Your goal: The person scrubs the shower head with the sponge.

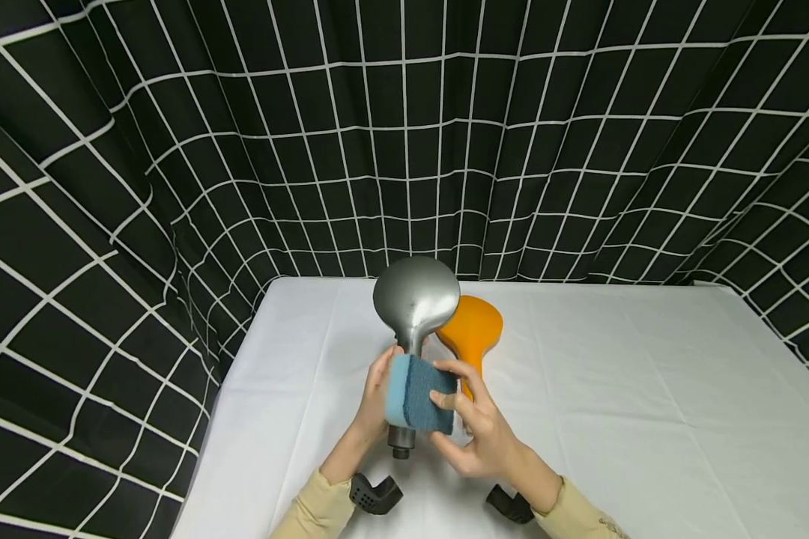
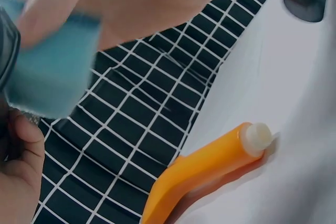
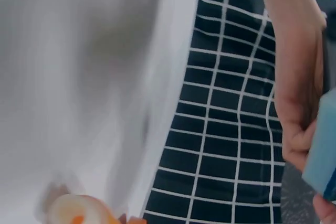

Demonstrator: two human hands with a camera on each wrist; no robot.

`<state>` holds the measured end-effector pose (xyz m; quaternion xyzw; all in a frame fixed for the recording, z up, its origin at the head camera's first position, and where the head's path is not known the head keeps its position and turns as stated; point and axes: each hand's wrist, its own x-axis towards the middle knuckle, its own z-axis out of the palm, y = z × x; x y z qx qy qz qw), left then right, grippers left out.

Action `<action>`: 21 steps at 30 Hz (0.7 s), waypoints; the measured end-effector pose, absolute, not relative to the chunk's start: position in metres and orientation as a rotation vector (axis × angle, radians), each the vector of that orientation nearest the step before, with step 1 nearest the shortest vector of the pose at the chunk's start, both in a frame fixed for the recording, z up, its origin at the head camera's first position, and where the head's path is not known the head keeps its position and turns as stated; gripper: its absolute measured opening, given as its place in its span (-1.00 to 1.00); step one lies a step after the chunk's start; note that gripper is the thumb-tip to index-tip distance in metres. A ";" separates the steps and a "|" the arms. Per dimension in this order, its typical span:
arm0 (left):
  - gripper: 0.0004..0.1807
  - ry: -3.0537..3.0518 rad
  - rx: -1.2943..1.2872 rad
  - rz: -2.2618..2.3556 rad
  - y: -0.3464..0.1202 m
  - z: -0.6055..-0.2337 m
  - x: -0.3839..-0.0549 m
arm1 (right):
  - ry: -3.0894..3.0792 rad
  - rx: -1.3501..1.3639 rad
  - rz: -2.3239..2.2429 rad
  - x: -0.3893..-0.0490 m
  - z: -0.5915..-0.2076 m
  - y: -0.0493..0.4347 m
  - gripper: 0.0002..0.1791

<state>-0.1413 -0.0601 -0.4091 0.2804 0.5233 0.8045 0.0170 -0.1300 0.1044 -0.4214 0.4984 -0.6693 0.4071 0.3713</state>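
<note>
A grey handheld shower head is tilted up over the table, its broad smooth back showing in the head view. My left hand grips its handle, which ends in a dark threaded tip. In my right hand is a two-tone blue sponge, pinched between fingers and thumb. The sponge overlaps the handle in the head view and hides part of the left hand. From the left wrist, the sponge appears blurred close beside the shower head.
An orange shower head lies on the white-covered table, just right of and behind the grey one. Its pale connector end points toward me. Black curtains with a white grid enclose the table's back and sides.
</note>
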 end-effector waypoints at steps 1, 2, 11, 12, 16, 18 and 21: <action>-0.68 1.626 0.863 2.501 -0.060 -0.412 -0.142 | -1.723 1.231 1.069 -0.133 -0.419 0.103 -0.67; -0.67 1.648 0.839 2.496 -0.059 -0.415 -0.143 | -1.725 1.183 1.099 -0.136 -0.417 0.103 -0.66; -0.60 1.880 0.865 2.412 -0.053 -0.425 -0.148 | -1.728 0.818 1.234 -0.139 -0.387 0.097 -0.55; -0.59 1.900 0.866 2.409 -0.054 -0.425 -0.148 | -1.733 0.820 1.242 -0.139 -0.387 0.097 -0.54; -0.54 1.901 0.831 2.422 -0.057 -0.425 -0.147 | -1.776 1.006 1.278 -0.135 -0.400 0.100 -0.57; -0.51 1.875 0.802 2.441 -0.059 -0.425 -0.148 | -1.773 1.184 1.247 -0.132 -0.411 0.105 -0.63; -0.50 1.842 0.782 2.466 -0.062 -0.425 -0.149 | -1.744 1.440 1.146 -0.125 -0.425 0.111 -0.69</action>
